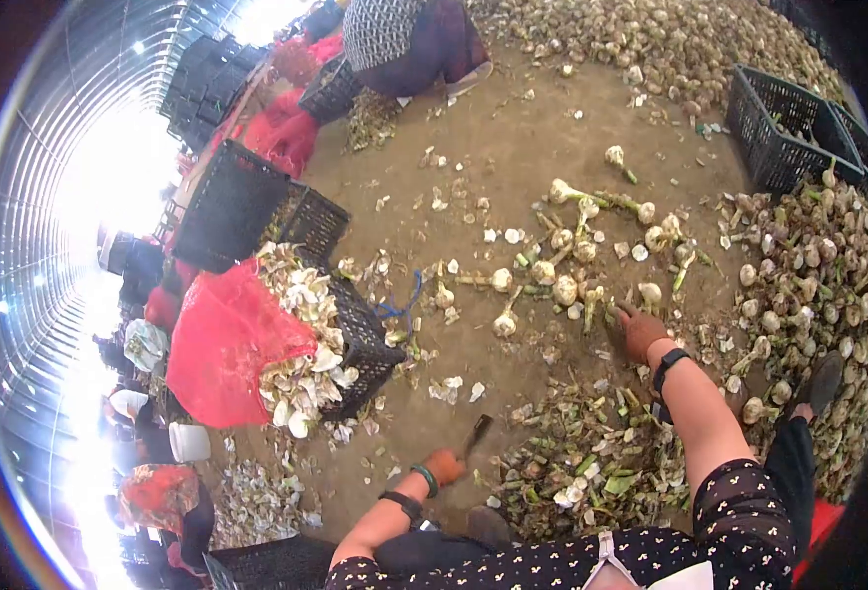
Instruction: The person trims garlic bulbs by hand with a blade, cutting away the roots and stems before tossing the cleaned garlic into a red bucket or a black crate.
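My left hand [443, 466] is closed around the handle of a knife [477, 431], its short dark blade pointing up and away over the dirt floor. My right hand [639, 334] reaches down to the ground with its fingers stretched out, nothing seen in its grasp. Right by its fingertips lie a garlic bulb [650, 294] and a piece of green stem [591, 313]. More garlic bulbs with stems attached, among them one bulb [565, 290], are scattered just beyond. Below the right hand spreads a heap of cut stems and leaves [591, 452].
A black crate [360, 349] with a red mesh bag [237, 344] and pale garlic stands left. Piled garlic [808, 275] lies right, near another black crate [783, 162]. A large garlic heap [650, 39] fills the back. People [409, 44] bend nearby; a white bucket [189, 442] stands left.
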`<state>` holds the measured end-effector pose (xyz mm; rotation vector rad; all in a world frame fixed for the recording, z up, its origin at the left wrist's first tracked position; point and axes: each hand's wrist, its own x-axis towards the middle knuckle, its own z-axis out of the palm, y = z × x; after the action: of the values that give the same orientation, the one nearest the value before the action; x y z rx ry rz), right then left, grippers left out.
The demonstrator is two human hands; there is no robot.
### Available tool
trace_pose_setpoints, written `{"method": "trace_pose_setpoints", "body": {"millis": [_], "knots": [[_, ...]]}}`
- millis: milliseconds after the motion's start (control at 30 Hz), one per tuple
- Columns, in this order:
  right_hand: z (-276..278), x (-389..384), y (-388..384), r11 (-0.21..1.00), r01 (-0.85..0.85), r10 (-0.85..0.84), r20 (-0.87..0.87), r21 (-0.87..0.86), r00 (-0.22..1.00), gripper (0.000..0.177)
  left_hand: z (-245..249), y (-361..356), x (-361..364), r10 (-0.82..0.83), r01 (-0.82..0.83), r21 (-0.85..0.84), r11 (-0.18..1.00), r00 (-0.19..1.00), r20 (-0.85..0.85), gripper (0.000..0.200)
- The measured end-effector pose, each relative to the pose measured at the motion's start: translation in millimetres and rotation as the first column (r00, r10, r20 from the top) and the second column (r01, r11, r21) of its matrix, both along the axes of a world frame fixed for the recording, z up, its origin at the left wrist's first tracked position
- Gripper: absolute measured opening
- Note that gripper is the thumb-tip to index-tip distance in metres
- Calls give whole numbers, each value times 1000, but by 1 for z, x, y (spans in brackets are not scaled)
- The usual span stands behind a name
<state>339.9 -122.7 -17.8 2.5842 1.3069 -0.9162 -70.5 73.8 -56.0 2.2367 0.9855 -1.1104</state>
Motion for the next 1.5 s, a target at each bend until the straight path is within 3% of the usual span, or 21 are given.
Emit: {"method": "trace_pose_setpoints", "body": {"millis": [133, 200, 300, 333, 367, 400, 433, 500, 567, 667, 800, 867, 933, 1133, 1200, 1233, 1300, 1333, 1367, 1400, 1500], "knots": [[-37, -4, 0, 993, 122, -122, 39, 10, 992, 54, -2, -6, -1, -105, 103, 34, 994, 990, 93, 40], [-66, -6, -7, 951, 236, -242, 5, 201, 970, 55, -25, -11, -14, -132, 126, 48, 991, 976, 175, 38], [-39, -40, -17, 992, 114, -114, -14, -49, 993, 57, -22, -13, -6, -182, 183, -1, 983, 979, 94, 35], [-36, -48, -19, 981, 28, -26, 12, -191, 1000, 56, -37, -6, -18, -276, 283, 19, 959, 916, 290, 32], [-16, -63, -22, 986, 39, -35, 31, -164, 999, 56, 24, -9, 19, -319, 341, -153, 928, 936, 151, 28], [8, -75, -22, 991, 46, -41, 47, -123, 998, 56, 42, -10, 27, -190, 208, -91, 974, 966, 173, 29], [15, -85, -25, 996, 77, -73, 87, -49, 994, 62, 38, -6, 22, -98, 158, -120, 980, 912, 399, 34], [21, -103, -35, 996, 91, -90, 104, -1, 990, 68, 62, -10, 35, -198, 170, 110, 979, 915, 350, 38], [24, -115, -41, 796, 523, -357, -461, 305, 812, 70, 71, -25, 46, -160, 71, 215, 974, 887, 433, 35], [27, -138, -43, 714, 551, -291, -534, 431, 794, 56, 49, -57, 58, -213, -19, 258, 966, 508, 835, 27], [19, -150, -36, 741, 499, -109, -654, 449, 749, 44, 62, -104, 89, -162, -88, 196, 977, 298, 941, 24], [32, -155, -29, 794, -116, 350, -293, 597, 890, 36, 79, -107, 92, -218, -46, 235, 971, 237, 947, 27], [19, -167, -24, 691, 511, 133, -785, 511, 606, 33, 86, -104, 92, -289, 1, 292, 956, 163, 944, 30], [37, -173, -23, 717, 370, 170, -663, 591, 729, 33, 77, -103, 84, -300, -33, 312, 950, 196, 934, 34], [50, -177, -17, 672, 529, 138, -789, 518, 598, 31, 79, -102, 83, -277, -29, 290, 956, 225, 934, 31], [49, -171, -17, 781, 333, 142, -669, 528, 729, 33, 75, -101, 84, -278, -33, 292, 956, 226, 934, 31], [50, -177, -21, 867, 125, 176, -531, 482, 829, 35, 62, -98, 76, -136, -28, 172, 985, 501, 855, 32], [50, -183, -23, 743, 432, 111, -730, 512, 675, 39, 42, -89, 61, -135, -41, 178, 983, 497, 857, 32], [46, -183, -22, 563, 698, 113, -877, 443, 466, 42, 11, -75, 42, -33, -107, 158, 982, 720, 693, 32], [22, -175, -26, 560, 579, 26, -711, 592, 702, 48, -5, -66, 34, 81, -171, 149, 974, 877, 474, 33], [14, -158, -22, 707, 477, -149, -549, 522, 822, 50, 13, -77, 34, 57, -160, 177, 971, 875, 480, 35]]}}
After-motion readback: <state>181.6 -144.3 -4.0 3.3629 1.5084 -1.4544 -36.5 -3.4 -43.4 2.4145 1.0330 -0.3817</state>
